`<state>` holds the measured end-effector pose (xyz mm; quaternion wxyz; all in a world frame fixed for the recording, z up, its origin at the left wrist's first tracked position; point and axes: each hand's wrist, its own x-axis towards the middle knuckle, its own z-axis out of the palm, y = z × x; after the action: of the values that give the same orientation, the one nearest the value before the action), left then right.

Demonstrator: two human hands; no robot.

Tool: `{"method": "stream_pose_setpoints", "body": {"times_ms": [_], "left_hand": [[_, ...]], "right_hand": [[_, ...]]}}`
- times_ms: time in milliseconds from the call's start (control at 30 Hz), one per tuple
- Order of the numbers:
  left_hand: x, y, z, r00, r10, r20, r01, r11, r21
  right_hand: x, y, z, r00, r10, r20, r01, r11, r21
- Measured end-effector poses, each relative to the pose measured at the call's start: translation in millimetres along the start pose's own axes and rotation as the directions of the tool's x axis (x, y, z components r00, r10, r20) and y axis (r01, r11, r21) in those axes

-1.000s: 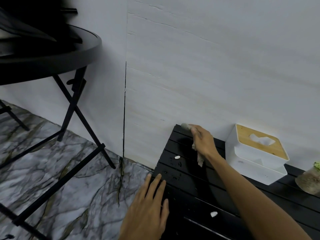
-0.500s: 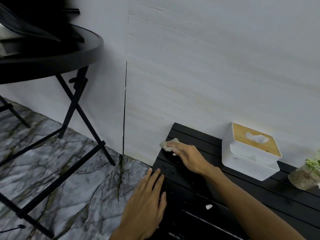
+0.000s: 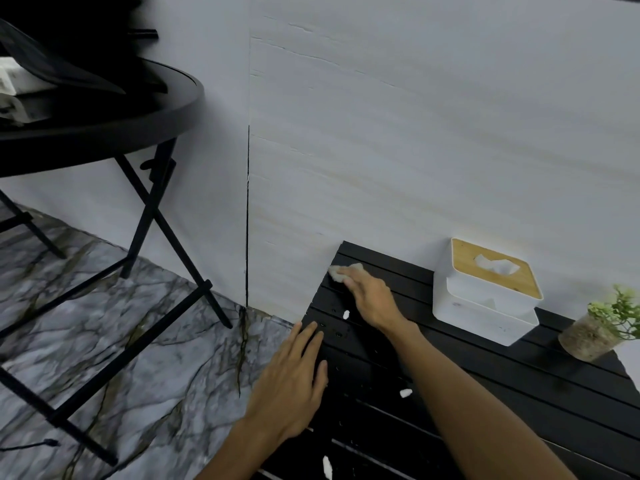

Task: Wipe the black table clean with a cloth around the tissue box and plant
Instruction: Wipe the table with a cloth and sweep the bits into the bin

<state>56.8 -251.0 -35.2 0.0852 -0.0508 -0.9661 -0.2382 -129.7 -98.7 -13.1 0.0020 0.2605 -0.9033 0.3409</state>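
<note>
Right hand (image 3: 372, 299) presses a crumpled beige cloth (image 3: 341, 273) onto the black slatted table's (image 3: 519, 393) far left corner; left hand (image 3: 294, 382) rests flat, open, on the near edge.

The slatted black table (image 3: 485, 386) looks matt; the white plastic tissue box (image 3: 481, 306) has a smooth wooden lid; the veined marble floor (image 3: 138, 358) shines.

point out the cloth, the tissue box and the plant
cloth (image 3: 338, 274), head view, on its bunched end left of the fingers
tissue box (image 3: 474, 306), head view, on its white front wall
plant (image 3: 614, 311), head view, on its green leaves
</note>
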Motion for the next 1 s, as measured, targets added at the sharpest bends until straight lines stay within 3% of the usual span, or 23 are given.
{"method": "stream_pose_setpoints", "body": {"times_ms": [167,333,400,500,633,700,867,1000], "left_hand": [[2,-1,3,0.998,0.023,-0.06,-0.026,0.999,-0.038],[0,4,-2,0.985,0.04,-0.165,-0.067,0.985,-0.159],[-1,6,-6,0.984,0.019,-0.176,-0.051,0.982,-0.18],[0,5,-4,0.984,-0.02,-0.176,-0.015,0.981,-0.195],[-1,4,-3,0.987,-0.034,-0.155,-0.003,0.972,-0.235],[-1,4,-6,0.99,-0.036,-0.136,0.001,0.968,-0.25],[-2,7,-12,0.989,-0.09,-0.114,0.046,0.938,-0.343],[-3,6,-14,0.994,-0.053,-0.093,0.014,0.927,-0.375]], "right_hand": [[-53,-23,-3,0.951,-0.233,0.205,0.22,0.972,0.084],[-84,-36,-31,0.964,-0.158,0.214,0.086,0.946,0.311],[-75,-41,-42,0.986,-0.139,0.096,0.096,0.928,0.361],[-48,-26,-34,0.997,-0.061,-0.039,0.069,0.971,0.228],[-36,-12,0,0.988,-0.039,0.147,0.049,0.997,-0.065],[-45,-20,3,0.976,-0.08,0.202,0.104,0.989,-0.109],[-87,-35,-12,0.906,-0.245,0.345,0.25,0.968,0.033],[-110,-50,-42,0.911,-0.215,0.353,0.104,0.946,0.307]]}}
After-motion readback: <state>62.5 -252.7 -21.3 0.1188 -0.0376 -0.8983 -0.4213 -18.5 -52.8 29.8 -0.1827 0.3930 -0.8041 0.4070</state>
